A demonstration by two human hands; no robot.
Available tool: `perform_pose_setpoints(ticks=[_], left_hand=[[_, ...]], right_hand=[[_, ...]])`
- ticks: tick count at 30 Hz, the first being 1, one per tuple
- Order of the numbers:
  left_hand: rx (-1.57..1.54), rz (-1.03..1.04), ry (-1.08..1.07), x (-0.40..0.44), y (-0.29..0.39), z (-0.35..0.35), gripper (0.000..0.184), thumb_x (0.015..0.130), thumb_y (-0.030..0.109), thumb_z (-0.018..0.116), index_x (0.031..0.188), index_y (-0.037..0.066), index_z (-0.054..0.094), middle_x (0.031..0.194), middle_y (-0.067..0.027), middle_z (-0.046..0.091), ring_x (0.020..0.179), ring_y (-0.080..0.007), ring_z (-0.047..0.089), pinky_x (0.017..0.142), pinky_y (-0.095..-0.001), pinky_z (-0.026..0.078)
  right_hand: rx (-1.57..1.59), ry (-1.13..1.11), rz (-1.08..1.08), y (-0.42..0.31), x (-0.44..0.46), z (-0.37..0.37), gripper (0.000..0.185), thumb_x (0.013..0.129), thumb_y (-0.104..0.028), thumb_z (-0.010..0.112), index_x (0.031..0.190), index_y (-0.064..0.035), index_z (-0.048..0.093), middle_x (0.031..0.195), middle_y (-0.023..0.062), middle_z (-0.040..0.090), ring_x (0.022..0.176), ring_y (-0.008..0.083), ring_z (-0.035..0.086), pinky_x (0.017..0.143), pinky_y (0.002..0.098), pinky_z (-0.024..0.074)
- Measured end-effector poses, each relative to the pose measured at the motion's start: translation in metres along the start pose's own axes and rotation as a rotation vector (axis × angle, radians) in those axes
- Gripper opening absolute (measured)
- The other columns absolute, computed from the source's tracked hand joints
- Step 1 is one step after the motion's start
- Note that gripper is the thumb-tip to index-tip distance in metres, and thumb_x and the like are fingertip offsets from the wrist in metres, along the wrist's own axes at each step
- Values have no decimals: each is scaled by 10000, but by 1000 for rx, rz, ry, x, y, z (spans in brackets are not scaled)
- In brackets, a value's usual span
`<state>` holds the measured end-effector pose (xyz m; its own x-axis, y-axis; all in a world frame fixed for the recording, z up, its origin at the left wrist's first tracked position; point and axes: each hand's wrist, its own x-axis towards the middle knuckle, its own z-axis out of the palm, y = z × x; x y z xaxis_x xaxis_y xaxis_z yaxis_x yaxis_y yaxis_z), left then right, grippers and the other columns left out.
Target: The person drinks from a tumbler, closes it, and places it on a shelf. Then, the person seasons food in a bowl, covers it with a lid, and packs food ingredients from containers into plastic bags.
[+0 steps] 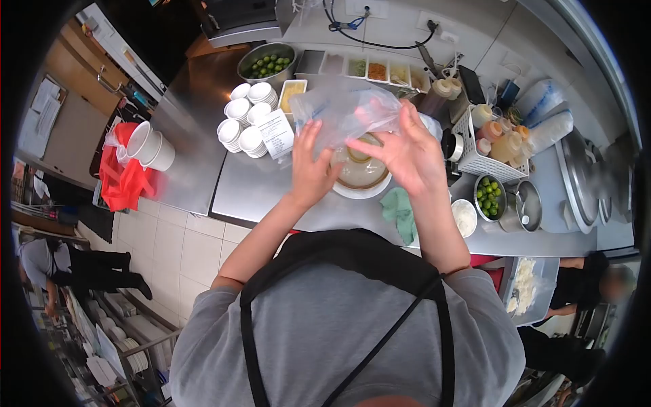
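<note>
Since thin film sags unsupported, the left hand (310,169) and right hand (418,152), fingers spread, brace the clear plastic bag (332,112) at the white bowl (359,194)'s twelve o'clock, apparently steadying its sides, receipt (275,134) at ten o'clock.

1. The plastic bag (339,112) is thin, clear and wrinkled; it is spread wide in the air, above the tabletop (237,193).
2. The bowl (359,195) is round, with a white rim; it stands upright on the tabletop, below the bag, and is partly hidden. Its inside looks brownish and pale.
</note>
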<state>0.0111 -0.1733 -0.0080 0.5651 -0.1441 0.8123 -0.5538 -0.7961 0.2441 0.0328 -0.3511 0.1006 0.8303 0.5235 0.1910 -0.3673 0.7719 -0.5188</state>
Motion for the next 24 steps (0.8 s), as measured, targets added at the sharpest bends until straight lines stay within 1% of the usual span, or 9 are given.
perform_pose_setpoints(ticks=[5,6,8,12,15,16,21,23,24], left_hand=[[-218,-290,59,7,-5,-37,331,722,19,635,1034,60,530,796,-85,579,688,-207,565,682,-307,470],[-218,-286,58,11,-1,-43,331,722,19,635,1034,60,530,796,-85,579,688,-207,565,682,-307,470],[-725,-924,81,17,10,-47,296,761,28,627,1026,58,500,726,-40,577,632,-103,546,585,-230,448],[-1071,-970,-25,9,13,-47,344,758,47,649,1051,82,473,744,-5,570,627,-13,496,482,-158,363],[-941,-989,-281,8,11,-56,359,751,37,640,1052,79,450,733,-13,567,596,-38,494,473,-184,362],[-773,-899,-311,0,3,-52,346,749,37,635,1042,77,455,735,-17,571,595,-54,499,484,-199,372],[-120,-635,-218,-8,-36,-50,158,812,42,529,958,23,471,742,-55,593,656,-143,574,610,-252,454],[-1318,-1167,177,2,-36,-62,72,843,63,473,896,18,493,808,-56,586,695,-137,571,616,-272,463],[-1445,-1222,116,2,-31,-67,81,867,82,439,872,30,501,870,-55,570,717,-124,562,612,-276,465]], right_hand=[[-57,62,-146,28,2,-25,364,882,-247,493,1188,-91,375,1224,111,426,1125,306,436,938,536,351],[-520,111,-351,48,1,-38,398,843,-264,544,1162,-79,392,1180,113,455,1076,276,471,909,463,388],[-1213,98,-523,79,-6,-37,456,757,-238,632,1122,-61,424,1096,108,508,990,227,525,852,351,431],[-1318,85,-267,105,-7,-50,363,674,-66,649,1006,-47,504,950,104,567,869,232,572,752,321,461],[-1603,149,-415,91,9,-66,256,668,-9,622,907,-43,538,859,125,565,783,289,568,684,349,461],[-1618,92,-547,92,12,-66,267,622,81,588,860,-24,529,772,62,489,662,160,516,578,252,422],[-1690,61,-504,103,15,-56,326,611,109,531,903,-36,537,796,69,477,662,170,517,584,252,424],[-1717,76,-478,106,21,-61,351,608,116,508,919,-41,541,806,71,475,666,174,518,585,251,423],[-1715,122,-429,104,28,-72,387,601,118,491,947,-48,540,826,71,483,677,174,520,593,254,423]])
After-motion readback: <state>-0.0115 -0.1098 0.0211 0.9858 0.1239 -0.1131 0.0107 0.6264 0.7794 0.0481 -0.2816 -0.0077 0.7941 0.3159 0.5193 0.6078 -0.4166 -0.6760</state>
